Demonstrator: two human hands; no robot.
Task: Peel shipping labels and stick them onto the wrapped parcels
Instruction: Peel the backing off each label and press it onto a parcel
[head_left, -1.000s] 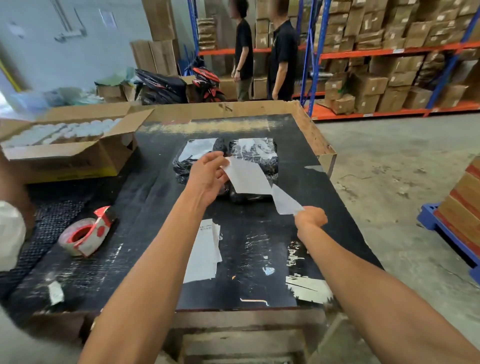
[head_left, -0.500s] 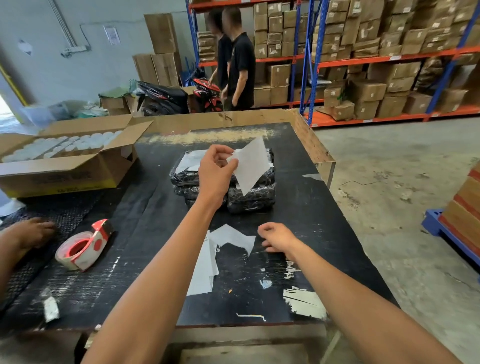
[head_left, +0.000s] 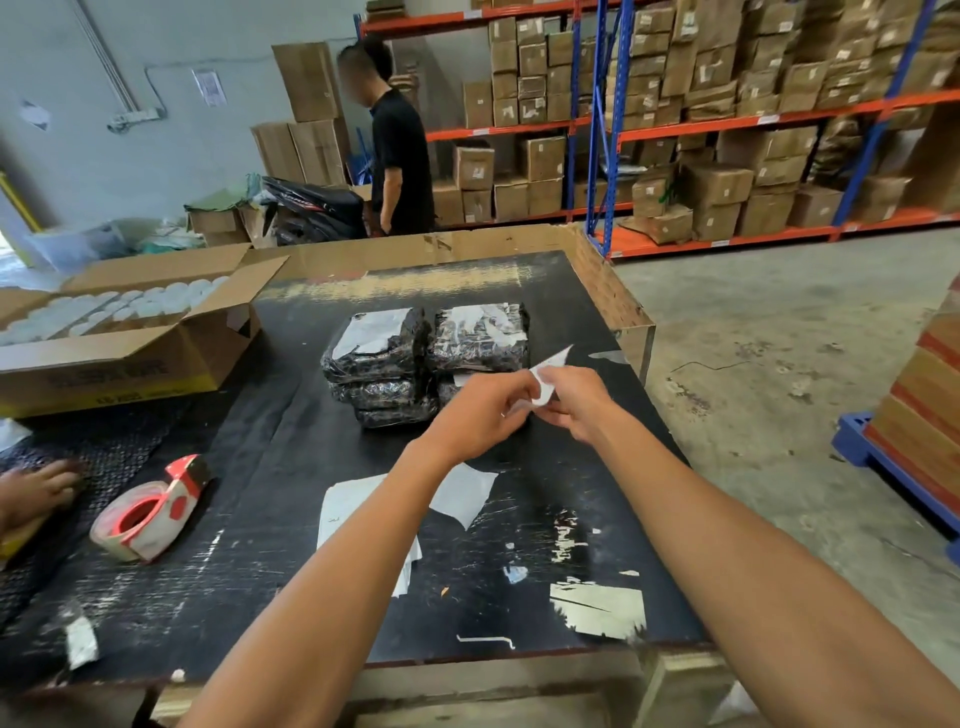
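The right hand (head_left: 571, 402) has come up off the table (head_left: 291, 493) to meet the left hand (head_left: 485, 410); both pinch the small white label (head_left: 545, 376) (probably mid-peel) between them. Wrapped parcels (head_left: 426, 358) lie at 11 o'clock, just beyond.

The right hand (head_left: 574, 402) is up off the surface (head_left: 291, 467) now, meeting the left hand (head_left: 485, 415) just right of the wrapped parcels (head_left: 426, 358); both pinch the label (head_left: 545, 376), which looks folded or partly peeled.
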